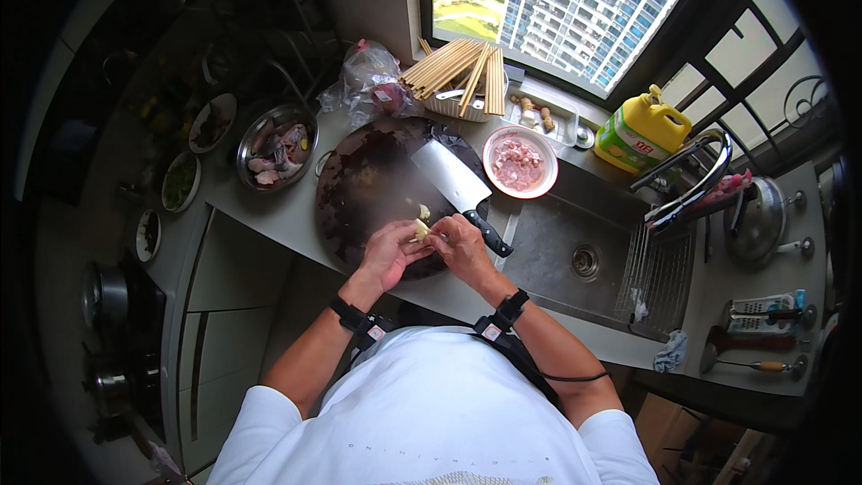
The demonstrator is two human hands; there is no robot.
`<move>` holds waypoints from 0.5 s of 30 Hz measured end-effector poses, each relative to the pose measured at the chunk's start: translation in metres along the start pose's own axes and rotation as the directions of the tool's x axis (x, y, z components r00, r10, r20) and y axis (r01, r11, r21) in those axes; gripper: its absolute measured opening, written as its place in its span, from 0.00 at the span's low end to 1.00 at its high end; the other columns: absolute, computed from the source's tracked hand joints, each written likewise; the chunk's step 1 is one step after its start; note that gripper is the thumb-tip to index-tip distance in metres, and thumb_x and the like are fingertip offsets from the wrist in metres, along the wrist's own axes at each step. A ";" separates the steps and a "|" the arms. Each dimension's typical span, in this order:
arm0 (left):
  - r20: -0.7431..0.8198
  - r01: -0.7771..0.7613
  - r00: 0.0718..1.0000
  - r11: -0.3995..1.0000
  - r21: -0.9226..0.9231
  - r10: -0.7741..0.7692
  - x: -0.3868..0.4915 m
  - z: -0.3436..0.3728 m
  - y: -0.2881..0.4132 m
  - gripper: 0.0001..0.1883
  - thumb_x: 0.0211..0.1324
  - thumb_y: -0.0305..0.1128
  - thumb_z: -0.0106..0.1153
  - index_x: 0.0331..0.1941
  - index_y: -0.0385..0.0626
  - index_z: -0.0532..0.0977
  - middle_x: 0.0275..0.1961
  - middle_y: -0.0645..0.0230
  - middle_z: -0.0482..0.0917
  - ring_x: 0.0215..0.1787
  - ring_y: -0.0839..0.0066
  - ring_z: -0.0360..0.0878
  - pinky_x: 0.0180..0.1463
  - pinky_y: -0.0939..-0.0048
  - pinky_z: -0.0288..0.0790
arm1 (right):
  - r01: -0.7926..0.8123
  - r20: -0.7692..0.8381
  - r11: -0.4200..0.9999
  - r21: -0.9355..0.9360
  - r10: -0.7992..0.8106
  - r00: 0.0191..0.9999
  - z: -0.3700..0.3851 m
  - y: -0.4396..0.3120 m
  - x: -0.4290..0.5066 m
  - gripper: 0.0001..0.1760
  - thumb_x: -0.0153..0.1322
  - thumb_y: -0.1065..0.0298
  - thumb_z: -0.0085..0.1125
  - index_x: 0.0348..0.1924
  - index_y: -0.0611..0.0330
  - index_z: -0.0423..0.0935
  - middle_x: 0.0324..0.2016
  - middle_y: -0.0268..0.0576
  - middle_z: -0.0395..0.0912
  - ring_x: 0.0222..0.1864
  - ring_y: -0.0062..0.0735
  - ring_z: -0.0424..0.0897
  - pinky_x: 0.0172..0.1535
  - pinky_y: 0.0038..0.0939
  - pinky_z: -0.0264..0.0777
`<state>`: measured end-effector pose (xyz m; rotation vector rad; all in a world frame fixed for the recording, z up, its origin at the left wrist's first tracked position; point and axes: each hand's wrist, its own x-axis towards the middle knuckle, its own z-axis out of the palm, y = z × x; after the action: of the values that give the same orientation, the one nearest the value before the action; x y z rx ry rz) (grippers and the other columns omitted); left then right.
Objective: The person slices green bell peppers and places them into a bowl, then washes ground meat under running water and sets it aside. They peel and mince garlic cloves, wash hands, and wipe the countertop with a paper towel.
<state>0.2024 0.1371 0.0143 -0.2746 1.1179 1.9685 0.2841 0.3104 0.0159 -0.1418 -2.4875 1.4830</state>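
My left hand [390, 252] and my right hand [460, 247] meet over the near side of a round, dark, wet chopping board [367, 178]. Between their fingertips is a small pale yellow piece of food [421, 230], perhaps a garlic clove; the left fingers pinch it and the right fingers touch its side. Another such pale piece [424, 211] lies on the board just beyond. A cleaver [452, 178] rests flat on the board's right part, its black handle beside my right hand and sticking out over the board's edge.
Right of the board are a bowl of cut raw meat [517, 163] and a steel sink [552, 242] with a faucet [700, 175]. Wooden chopsticks [458, 71], a plastic bag [370, 77] and a yellow jug [640, 131] stand behind. At left is a metal bowl of fish pieces [277, 151].
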 end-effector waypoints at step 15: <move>0.020 -0.228 0.841 0.321 0.919 0.541 0.022 -0.035 0.012 0.09 0.66 0.34 0.65 0.41 0.41 0.82 0.38 0.65 0.86 0.40 0.73 0.86 0.47 0.71 0.79 | -0.386 0.062 0.721 0.575 0.433 0.899 -0.054 0.019 0.003 0.06 0.76 0.72 0.61 0.36 0.60 0.73 0.33 0.41 0.86 0.28 0.20 0.82 0.29 0.21 0.73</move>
<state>0.1725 0.1192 -0.0108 0.3633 2.4897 1.3735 0.2939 0.3662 0.0247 -0.6595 -1.8944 2.2943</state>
